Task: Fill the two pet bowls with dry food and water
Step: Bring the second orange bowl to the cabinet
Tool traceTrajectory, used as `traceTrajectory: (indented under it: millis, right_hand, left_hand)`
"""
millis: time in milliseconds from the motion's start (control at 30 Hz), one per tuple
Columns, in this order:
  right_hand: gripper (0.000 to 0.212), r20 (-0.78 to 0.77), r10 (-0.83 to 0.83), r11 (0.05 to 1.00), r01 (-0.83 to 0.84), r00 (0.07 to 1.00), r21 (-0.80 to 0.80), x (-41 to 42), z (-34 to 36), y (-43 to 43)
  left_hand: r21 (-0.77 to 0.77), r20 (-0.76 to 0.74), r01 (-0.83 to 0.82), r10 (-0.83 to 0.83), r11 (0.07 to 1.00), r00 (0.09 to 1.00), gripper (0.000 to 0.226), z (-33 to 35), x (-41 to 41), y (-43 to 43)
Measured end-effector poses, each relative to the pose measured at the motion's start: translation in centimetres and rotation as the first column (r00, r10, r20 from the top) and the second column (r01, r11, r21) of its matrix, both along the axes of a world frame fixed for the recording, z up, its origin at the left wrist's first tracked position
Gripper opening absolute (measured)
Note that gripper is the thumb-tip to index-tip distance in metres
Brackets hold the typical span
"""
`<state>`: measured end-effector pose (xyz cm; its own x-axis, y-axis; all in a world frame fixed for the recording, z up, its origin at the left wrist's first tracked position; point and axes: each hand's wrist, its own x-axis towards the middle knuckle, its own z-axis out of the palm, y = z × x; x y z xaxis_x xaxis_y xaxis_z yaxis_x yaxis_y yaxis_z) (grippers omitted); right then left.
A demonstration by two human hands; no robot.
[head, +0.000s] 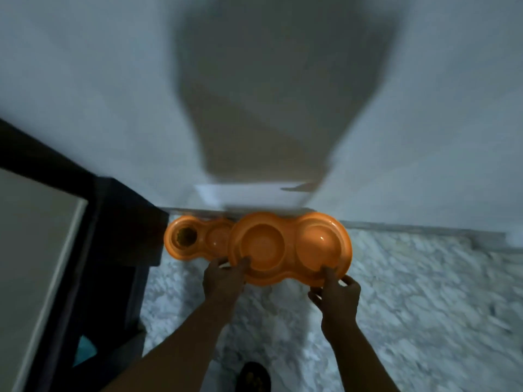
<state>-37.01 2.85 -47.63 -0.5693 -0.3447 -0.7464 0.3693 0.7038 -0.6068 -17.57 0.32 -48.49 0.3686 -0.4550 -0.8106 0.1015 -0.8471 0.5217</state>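
Observation:
An orange double pet bowl (288, 244) with two round wells hangs just above the floor by the wall. My left hand (223, 278) grips its near left rim and my right hand (336, 292) grips its near right rim. Both wells look bare of food. Partly under its left end sits a second orange double bowl (195, 239) on the floor, with brown dry food (186, 236) in its left well and an empty-looking right well. The picture is blurred.
A white wall (99, 108) with my shadow on it rises right behind the bowls. A dark piece of furniture (121, 236) stands to the left, close to the floor bowl. Marbled floor (424, 306) spreads to the right. My sandalled foot (253, 376) is below.

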Motion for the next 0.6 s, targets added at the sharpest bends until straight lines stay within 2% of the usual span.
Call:
traceTrajectory:
  millis: [133, 267, 400, 500, 533, 600]
  right_hand:
    - [0.046, 0.002, 0.004, 0.999, -0.004, 1.0, -0.034, 1.9, 12.3, -1.0]
    - [0.053, -0.005, 0.013, 0.996, -0.014, 1.0, -0.084, 4.1, 23.0, -1.0]
    - [0.059, -0.017, -0.006, 0.992, 0.003, 1.0, -0.13, 6.7, 32.6, 0.7]
    - [0.057, -0.027, 0.015, 0.987, -0.02, 1.0, -0.161, 9.0, 39.1, 3.1]
    - [0.061, -0.031, 0.031, 0.983, -0.036, 0.999, -0.182, 9.6, 40.9, 4.3]
    - [0.07, -0.035, 0.053, 0.979, -0.059, 0.998, -0.196, 11.2, 44.4, 6.8]
  left_hand:
    - [-0.102, 0.042, 0.031, -0.027, 0.994, 0.999, 0.03, 13.1, 1.9, -0.4]
    - [-0.152, 0.088, 0.061, -0.047, 0.987, 0.995, 0.037, 23.4, 4.0, 0.1]
    - [-0.196, 0.12, 0.035, -0.012, 0.98, 0.993, 0.03, 32.9, 6.0, 2.3]
    - [-0.252, 0.078, 0.023, -0.003, 0.968, 0.997, 0.024, 39.0, 7.8, 5.0]
    - [-0.266, 0.069, 0.031, -0.013, 0.964, 0.998, 0.029, 40.4, 8.5, 6.1]
    - [-0.29, 0.068, 0.039, -0.02, 0.956, 0.997, 0.058, 42.9, 10.1, 8.5]
